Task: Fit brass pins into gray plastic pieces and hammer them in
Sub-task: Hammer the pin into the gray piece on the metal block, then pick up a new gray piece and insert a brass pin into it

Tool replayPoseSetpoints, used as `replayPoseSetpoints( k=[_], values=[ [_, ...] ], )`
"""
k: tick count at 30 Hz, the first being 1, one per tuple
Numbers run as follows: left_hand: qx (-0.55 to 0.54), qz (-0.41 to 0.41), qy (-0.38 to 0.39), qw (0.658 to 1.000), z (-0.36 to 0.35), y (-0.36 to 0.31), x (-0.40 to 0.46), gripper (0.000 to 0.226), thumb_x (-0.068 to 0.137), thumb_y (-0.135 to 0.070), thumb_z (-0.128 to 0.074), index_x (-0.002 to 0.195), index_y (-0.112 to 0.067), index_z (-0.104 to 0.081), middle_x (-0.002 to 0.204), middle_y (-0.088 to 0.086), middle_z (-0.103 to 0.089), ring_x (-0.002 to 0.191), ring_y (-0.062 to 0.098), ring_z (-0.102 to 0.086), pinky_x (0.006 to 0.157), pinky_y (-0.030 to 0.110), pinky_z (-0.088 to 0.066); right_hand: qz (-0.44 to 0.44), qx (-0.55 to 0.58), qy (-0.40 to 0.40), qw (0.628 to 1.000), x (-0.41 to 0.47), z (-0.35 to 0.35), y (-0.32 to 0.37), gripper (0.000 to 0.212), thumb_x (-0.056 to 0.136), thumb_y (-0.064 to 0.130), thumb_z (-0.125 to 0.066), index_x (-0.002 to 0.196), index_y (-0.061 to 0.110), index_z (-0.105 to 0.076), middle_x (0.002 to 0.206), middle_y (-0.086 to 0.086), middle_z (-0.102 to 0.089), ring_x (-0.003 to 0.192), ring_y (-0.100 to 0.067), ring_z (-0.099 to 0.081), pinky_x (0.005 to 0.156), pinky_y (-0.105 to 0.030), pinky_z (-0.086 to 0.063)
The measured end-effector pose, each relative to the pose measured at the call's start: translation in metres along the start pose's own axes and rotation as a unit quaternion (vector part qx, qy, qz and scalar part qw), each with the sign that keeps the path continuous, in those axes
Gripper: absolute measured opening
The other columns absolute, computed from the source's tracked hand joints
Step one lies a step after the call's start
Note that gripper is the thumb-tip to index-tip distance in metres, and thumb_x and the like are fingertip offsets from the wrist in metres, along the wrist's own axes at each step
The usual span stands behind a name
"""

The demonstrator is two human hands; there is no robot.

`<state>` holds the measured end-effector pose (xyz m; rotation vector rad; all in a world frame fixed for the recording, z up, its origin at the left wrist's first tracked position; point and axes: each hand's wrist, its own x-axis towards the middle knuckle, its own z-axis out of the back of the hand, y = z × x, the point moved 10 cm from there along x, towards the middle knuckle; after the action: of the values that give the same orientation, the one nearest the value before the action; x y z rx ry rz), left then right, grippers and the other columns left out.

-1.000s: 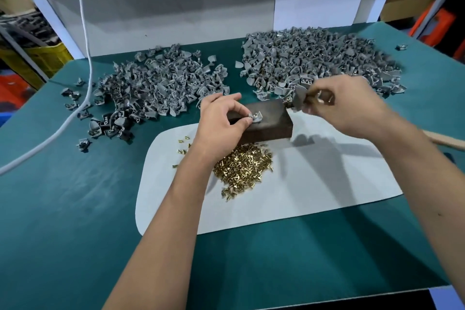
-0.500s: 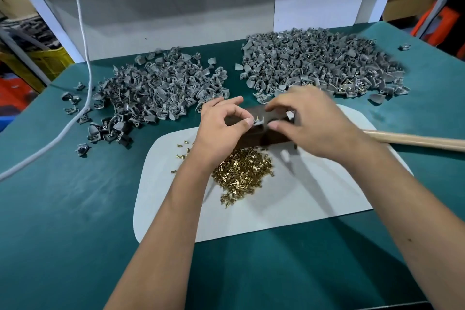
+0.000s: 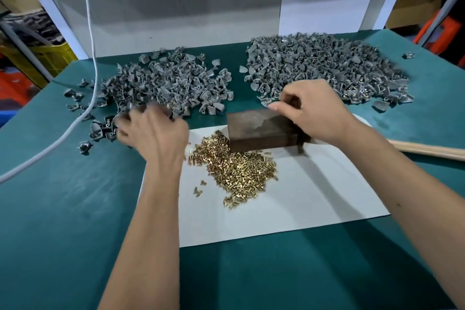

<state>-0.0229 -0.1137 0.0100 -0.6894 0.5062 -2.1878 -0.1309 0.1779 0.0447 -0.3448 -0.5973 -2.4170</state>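
Note:
My left hand [image 3: 153,133] is blurred at the near edge of the left pile of gray plastic pieces [image 3: 166,83], fingers bent down among them; what it holds cannot be told. My right hand [image 3: 314,111] sits over the right end of the dark block [image 3: 256,131], fingers curled round the hammer near its head. The hammer's wooden handle [image 3: 427,150] runs out to the right under my wrist. A heap of brass pins [image 3: 239,168] lies on the white sheet [image 3: 314,196] just in front of the block. The block's top is bare.
A second, larger pile of gray pieces [image 3: 324,68], some with brass showing, lies at the back right. A white cable [image 3: 88,45] hangs down and crosses the green table [image 3: 63,209] at the left. Stray gray pieces [image 3: 84,146] dot the left side.
My left hand left the block and swung left to the left pile. The gray piece that sat on the block is gone from it. My right hand stays at the block's right end.

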Motion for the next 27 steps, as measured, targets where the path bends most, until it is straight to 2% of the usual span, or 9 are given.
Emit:
replayPoseSetpoints(
  k=[3,6,9,11,15,18,22,24,27],
  values=[
    [0.065,0.119,0.038,0.990,0.002,0.043,0.015,0.029,0.079,-0.024,-0.064,0.106,-0.014,-0.061,0.136,0.021,-0.049,0.138,0.045,-0.028,0.113,0.061,-0.026,-0.017,-0.023,0.026,0.999,0.011,-0.005,-0.015,0.037,0.092,0.053,-0.065,0.075,0.020,-0.065,0.074,0.002,-0.065,0.070,-0.016,-0.057,0.068,-0.034,-0.043],
    [0.055,0.170,0.082,0.980,-0.005,0.065,0.017,0.028,0.083,-0.028,-0.066,0.104,-0.011,-0.056,0.148,0.025,-0.038,0.143,0.046,-0.024,0.115,0.059,-0.025,-0.052,-0.042,0.042,0.997,0.021,-0.007,-0.025,0.044,0.087,0.058,-0.069,0.062,0.025,-0.055,0.063,0.004,-0.060,0.061,-0.011,-0.055,0.060,-0.030,-0.037],
    [0.050,0.142,0.080,0.985,-0.009,0.063,0.021,0.030,0.084,-0.019,-0.064,0.111,-0.005,-0.063,0.141,0.027,-0.044,0.137,0.043,-0.032,0.112,0.050,-0.030,-0.083,-0.053,0.049,0.994,0.030,-0.012,-0.031,0.054,0.084,0.062,-0.069,0.057,0.018,-0.055,0.053,0.000,-0.057,0.052,-0.014,-0.052,0.053,-0.026,-0.033],
    [0.027,0.110,0.076,0.991,-0.012,0.057,0.024,0.030,0.082,-0.010,-0.061,0.112,-0.007,-0.068,0.130,0.025,-0.051,0.127,0.041,-0.039,0.103,0.042,-0.037,-0.108,-0.058,0.045,0.991,0.033,-0.012,-0.036,0.058,0.082,0.062,-0.071,0.055,0.015,-0.054,0.050,-0.003,-0.056,0.050,-0.017,-0.051,0.053,-0.027,-0.036],
    [-0.063,0.057,0.079,0.993,-0.019,0.045,0.026,0.038,0.082,0.003,-0.061,0.112,-0.014,-0.076,0.124,0.019,-0.062,0.117,0.035,-0.056,0.103,0.039,-0.049,-0.165,-0.038,0.004,0.986,0.034,-0.001,-0.038,0.051,0.085,0.059,-0.073,0.058,0.018,-0.060,0.060,-0.007,-0.063,0.062,-0.024,-0.062,0.067,-0.033,-0.053],
    [-0.119,0.051,0.077,0.989,-0.021,0.038,0.025,0.038,0.081,0.009,-0.059,0.101,-0.017,-0.078,0.116,0.012,-0.068,0.104,0.030,-0.065,0.093,0.038,-0.056,-0.100,-0.040,0.001,0.994,0.036,-0.001,0.004,0.036,0.090,0.052,-0.071,0.067,0.027,-0.059,0.073,0.000,-0.067,0.074,-0.019,-0.065,0.078,-0.035,-0.057],
    [-0.164,0.055,0.065,0.983,-0.018,0.039,0.022,0.038,0.078,0.013,-0.057,0.089,-0.017,-0.078,0.096,0.005,-0.072,0.091,0.024,-0.067,0.078,0.033,-0.059,0.061,0.022,0.099,0.993,0.013,-0.031,0.105,0.018,0.090,0.045,-0.071,0.082,0.032,-0.062,0.081,0.013,-0.064,0.076,-0.004,-0.061,0.077,-0.033,-0.058],
    [-0.180,0.063,0.057,0.980,-0.017,0.041,0.023,0.036,0.078,0.011,-0.060,0.088,-0.020,-0.074,0.093,0.000,-0.071,0.086,0.019,-0.066,0.074,0.028,-0.055,0.142,0.026,0.157,0.977,-0.007,-0.055,0.151,0.015,0.090,0.041,-0.072,0.086,0.029,-0.064,0.084,0.012,-0.065,0.080,-0.009,-0.063,0.076,-0.036,-0.058],
    [-0.198,0.078,0.044,0.976,-0.014,0.043,0.026,0.031,0.079,0.001,-0.074,0.099,-0.023,-0.074,0.096,-0.004,-0.067,0.079,0.012,-0.061,0.071,0.020,-0.046,0.210,-0.011,0.180,0.961,-0.020,-0.086,0.192,0.011,0.092,0.034,-0.067,0.094,0.024,-0.064,0.095,0.003,-0.063,0.094,-0.024,-0.060,0.078,-0.041,-0.052]
  ],
)
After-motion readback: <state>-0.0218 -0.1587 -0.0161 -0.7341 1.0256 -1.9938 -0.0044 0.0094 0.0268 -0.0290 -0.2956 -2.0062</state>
